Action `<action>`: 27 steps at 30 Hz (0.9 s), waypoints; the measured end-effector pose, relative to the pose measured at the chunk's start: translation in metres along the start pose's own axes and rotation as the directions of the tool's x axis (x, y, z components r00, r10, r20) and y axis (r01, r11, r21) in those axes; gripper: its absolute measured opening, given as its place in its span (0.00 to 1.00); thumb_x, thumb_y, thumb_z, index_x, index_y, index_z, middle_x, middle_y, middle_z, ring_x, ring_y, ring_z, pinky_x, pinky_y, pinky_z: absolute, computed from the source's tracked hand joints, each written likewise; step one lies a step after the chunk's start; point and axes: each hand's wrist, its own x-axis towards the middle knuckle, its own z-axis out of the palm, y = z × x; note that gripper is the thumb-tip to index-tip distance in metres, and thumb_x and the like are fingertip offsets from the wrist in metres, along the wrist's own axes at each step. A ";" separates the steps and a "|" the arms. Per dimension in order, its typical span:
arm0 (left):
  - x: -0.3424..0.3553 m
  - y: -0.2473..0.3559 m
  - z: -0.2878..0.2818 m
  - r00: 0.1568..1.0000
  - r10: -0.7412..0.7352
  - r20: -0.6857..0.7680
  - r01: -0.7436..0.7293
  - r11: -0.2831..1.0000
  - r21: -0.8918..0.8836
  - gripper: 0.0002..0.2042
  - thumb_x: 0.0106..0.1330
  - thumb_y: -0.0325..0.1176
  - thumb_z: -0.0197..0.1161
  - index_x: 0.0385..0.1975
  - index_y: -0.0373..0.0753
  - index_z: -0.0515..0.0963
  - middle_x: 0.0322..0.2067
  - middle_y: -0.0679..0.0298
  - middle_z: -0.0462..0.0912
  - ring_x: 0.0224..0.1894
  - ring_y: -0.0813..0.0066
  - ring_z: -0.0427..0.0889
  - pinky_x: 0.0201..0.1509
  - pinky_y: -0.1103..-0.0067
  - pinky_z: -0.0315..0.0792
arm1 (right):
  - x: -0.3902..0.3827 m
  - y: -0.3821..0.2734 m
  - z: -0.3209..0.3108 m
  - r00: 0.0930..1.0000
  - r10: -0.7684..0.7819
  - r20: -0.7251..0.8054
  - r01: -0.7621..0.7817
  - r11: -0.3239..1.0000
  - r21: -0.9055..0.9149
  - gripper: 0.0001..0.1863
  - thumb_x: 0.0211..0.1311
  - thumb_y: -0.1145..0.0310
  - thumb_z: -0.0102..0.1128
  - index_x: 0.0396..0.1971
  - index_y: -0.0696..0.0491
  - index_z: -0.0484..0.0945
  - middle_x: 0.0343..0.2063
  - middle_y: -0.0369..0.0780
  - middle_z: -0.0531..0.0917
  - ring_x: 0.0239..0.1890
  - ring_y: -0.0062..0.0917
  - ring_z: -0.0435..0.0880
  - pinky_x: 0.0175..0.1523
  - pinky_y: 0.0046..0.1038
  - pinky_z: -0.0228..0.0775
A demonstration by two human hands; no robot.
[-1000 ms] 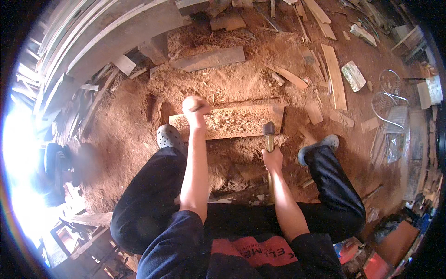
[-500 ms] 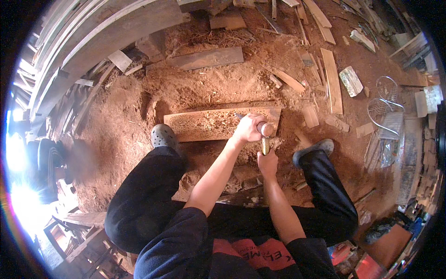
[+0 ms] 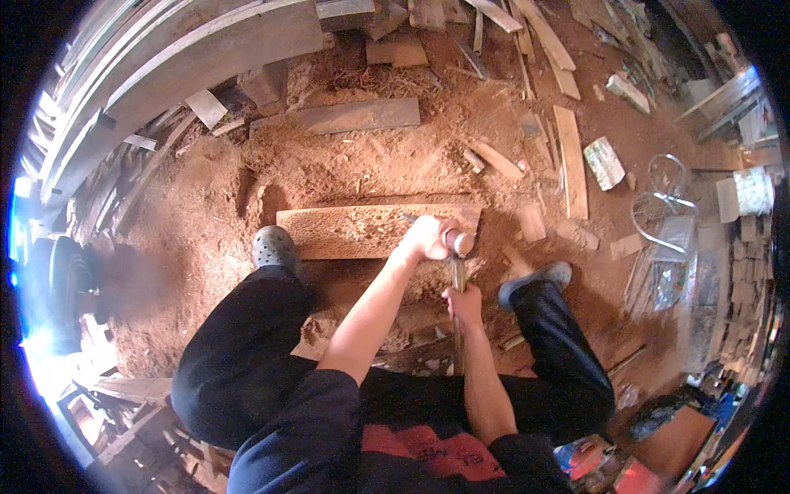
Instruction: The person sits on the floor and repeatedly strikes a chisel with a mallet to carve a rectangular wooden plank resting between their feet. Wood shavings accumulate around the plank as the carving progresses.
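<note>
On the front of the dark shirt (image 3: 329, 451), can see a red patch (image 3: 391, 445) with dark printed letters (image 3: 448, 455). Bend together with the folds of the cloth, so look small and creased. Cannot be read fully. Elsewhere, cannot read any label, number or sign.

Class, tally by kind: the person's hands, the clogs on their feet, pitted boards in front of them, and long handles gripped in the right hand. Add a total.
Hands, left hand and right hand: 2
Grey clogs: 2
Pitted board: 1
Long handle: 1
Total: 6
</note>
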 end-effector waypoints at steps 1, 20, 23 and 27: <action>0.000 -0.001 0.001 1.000 -0.014 -0.010 0.014 1.000 0.018 0.18 0.33 0.40 0.62 0.29 0.43 0.76 0.24 0.54 0.80 0.31 0.52 0.80 0.35 0.66 0.73 | -0.006 -0.008 -0.014 0.998 0.060 0.035 -0.063 0.996 0.070 0.06 0.46 0.74 0.59 0.19 0.58 0.71 0.09 0.37 0.71 0.07 0.22 0.69 0.13 0.27 0.61; 0.000 -0.015 -0.016 0.984 -0.074 -0.164 0.077 0.997 0.010 0.14 0.35 0.33 0.62 0.27 0.44 0.78 0.27 0.56 0.81 0.30 0.56 0.81 0.35 0.69 0.75 | -0.056 -0.102 -0.065 0.982 -0.115 -0.151 0.125 0.991 0.056 0.06 0.40 0.74 0.63 0.16 0.55 0.73 0.14 0.34 0.75 0.13 0.22 0.73 0.21 0.27 0.66; 0.008 -0.015 -0.008 0.983 -0.153 -0.101 0.149 0.988 -0.048 0.14 0.33 0.35 0.58 0.26 0.45 0.77 0.23 0.53 0.79 0.30 0.51 0.79 0.34 0.67 0.73 | -0.086 -0.164 -0.105 0.930 -0.097 -0.354 0.250 0.874 0.417 0.09 0.43 0.82 0.56 0.22 0.53 0.67 0.11 0.32 0.68 0.08 0.16 0.66 0.12 0.20 0.58; 0.014 0.002 -0.012 0.976 -0.208 -0.058 0.209 0.978 0.005 0.15 0.35 0.34 0.61 0.28 0.46 0.78 0.26 0.56 0.81 0.31 0.55 0.81 0.35 0.69 0.75 | -0.098 -0.205 -0.114 0.720 -0.275 -0.637 0.685 0.433 0.586 0.14 0.47 0.86 0.49 0.24 0.50 0.60 0.10 0.32 0.64 0.07 0.13 0.62 0.11 0.16 0.56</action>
